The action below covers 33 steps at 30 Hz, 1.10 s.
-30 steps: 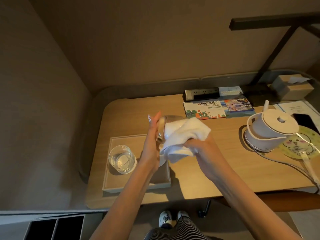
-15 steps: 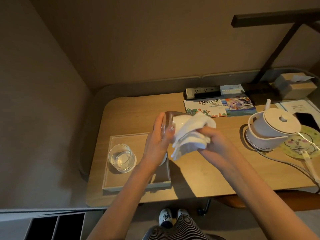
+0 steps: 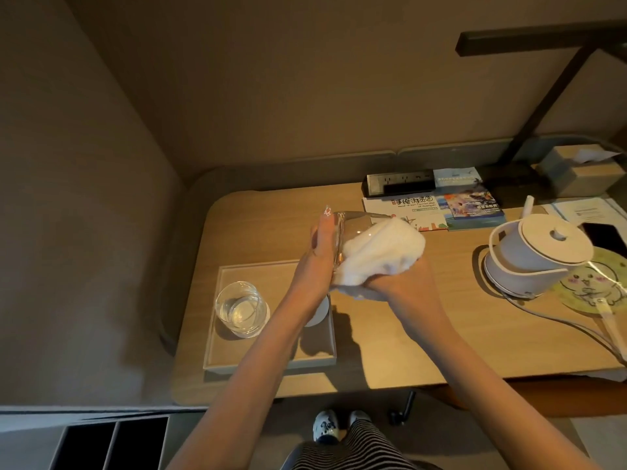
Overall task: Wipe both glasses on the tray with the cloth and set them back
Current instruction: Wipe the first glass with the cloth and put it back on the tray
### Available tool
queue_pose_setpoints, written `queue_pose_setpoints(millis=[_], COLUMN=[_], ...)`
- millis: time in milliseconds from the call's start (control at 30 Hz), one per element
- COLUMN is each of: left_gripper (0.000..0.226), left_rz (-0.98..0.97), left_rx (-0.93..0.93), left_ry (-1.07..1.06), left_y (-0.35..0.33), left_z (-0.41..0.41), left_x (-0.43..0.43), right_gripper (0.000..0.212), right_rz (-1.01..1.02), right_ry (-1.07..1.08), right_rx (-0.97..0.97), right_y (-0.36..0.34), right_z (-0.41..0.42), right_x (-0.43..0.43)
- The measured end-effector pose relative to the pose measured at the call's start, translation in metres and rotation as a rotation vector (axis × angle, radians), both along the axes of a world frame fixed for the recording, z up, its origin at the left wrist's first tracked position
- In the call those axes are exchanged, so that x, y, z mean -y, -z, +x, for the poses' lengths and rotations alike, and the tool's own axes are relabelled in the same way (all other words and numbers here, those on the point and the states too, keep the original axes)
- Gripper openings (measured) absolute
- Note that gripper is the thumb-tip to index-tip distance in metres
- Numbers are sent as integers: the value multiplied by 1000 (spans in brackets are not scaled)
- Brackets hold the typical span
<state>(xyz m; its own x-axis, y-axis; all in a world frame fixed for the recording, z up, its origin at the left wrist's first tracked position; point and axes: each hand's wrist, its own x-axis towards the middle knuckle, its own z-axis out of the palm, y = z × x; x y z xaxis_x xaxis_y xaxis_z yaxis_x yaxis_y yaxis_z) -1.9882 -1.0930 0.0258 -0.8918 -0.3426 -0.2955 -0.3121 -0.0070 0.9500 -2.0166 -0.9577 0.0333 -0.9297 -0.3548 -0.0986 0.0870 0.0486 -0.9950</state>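
My left hand (image 3: 317,266) grips a clear glass (image 3: 353,222) lying on its side in the air, above the right end of the pale wooden tray (image 3: 271,362). My right hand (image 3: 397,286) holds a white cloth (image 3: 383,252) bunched into and over the glass's mouth. A second clear glass (image 3: 241,308) stands upright on a white coaster at the left of the tray. Another white coaster (image 3: 320,313) lies bare on the tray's right side, partly hidden by my left forearm.
On the wooden desk (image 3: 390,351) stand a white kettle (image 3: 536,254) with its cord, a round cartoon fan (image 3: 590,290), brochures (image 3: 437,208), a power strip (image 3: 400,183), a tissue box (image 3: 576,167) and a dark phone (image 3: 604,234). Walls close in at left and behind.
The glass and cloth have shifted slightly right and up over the last second. My right hand has turned the cloth, which now covers more of the glass.
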Motion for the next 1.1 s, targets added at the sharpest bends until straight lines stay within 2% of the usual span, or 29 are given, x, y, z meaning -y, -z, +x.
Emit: queue_pose_setpoints(millis=[67,133,167,233,267,300,333,500,567,633,700,733,800,900,967,1033,1100], left_gripper=[90,96,90,57,38,27,27,72,79,67,58,69,90,91,85,71,70], left_rz=[29,28,16,-33,-63,-98,-145,-565,-624,-492,-204,-65,77,203,186,10,-193], left_rx=[26,21,3,-69,-95,-123,-152,-277,-337,-334,-225,-156,-53,-7,-60,-149,-240], left_ry=[-46,-68,-72,-58,-45,-36,-27,119,164,172,143,111,60,-59,-112,-126,-64], left_y=[3,5,8,10,10,8,9,29,34,31,23,19,11,5,4,5,6], left_z=[-2,-3,-1,5,9,14,17,29,30,32,34,33,32,26,26,30,36], left_x=[-4,-6,-7,-10,-11,-13,-14,-4,3,6,5,4,2,1,1,-1,-4], right_gripper=[38,43,48,57,56,50,42,21,17,28,33,32,40,51,49,42,30], right_rz=[36,68,83,22,-56,-143,-214,-359,-353,-354,-327,-278,-122,25,17,-57,-202], right_ry=[61,101,122,148,146,125,93,-99,-127,-99,-64,-71,-87,-158,-225,-182,-132], right_rx=[-66,-132,-139,-46,35,101,162,546,598,494,273,145,-61,-172,-139,-50,60], right_y=[0,0,-1,-1,-3,-5,-8,-18,-22,-23,-22,-23,-23,-21,-18,-18,-19], right_z=[7,11,12,11,10,8,4,-15,-17,-16,-13,-10,-6,3,6,4,0], right_x=[1,1,2,3,2,1,0,-4,-4,-2,-3,-4,-5,-7,-7,-5,-3])
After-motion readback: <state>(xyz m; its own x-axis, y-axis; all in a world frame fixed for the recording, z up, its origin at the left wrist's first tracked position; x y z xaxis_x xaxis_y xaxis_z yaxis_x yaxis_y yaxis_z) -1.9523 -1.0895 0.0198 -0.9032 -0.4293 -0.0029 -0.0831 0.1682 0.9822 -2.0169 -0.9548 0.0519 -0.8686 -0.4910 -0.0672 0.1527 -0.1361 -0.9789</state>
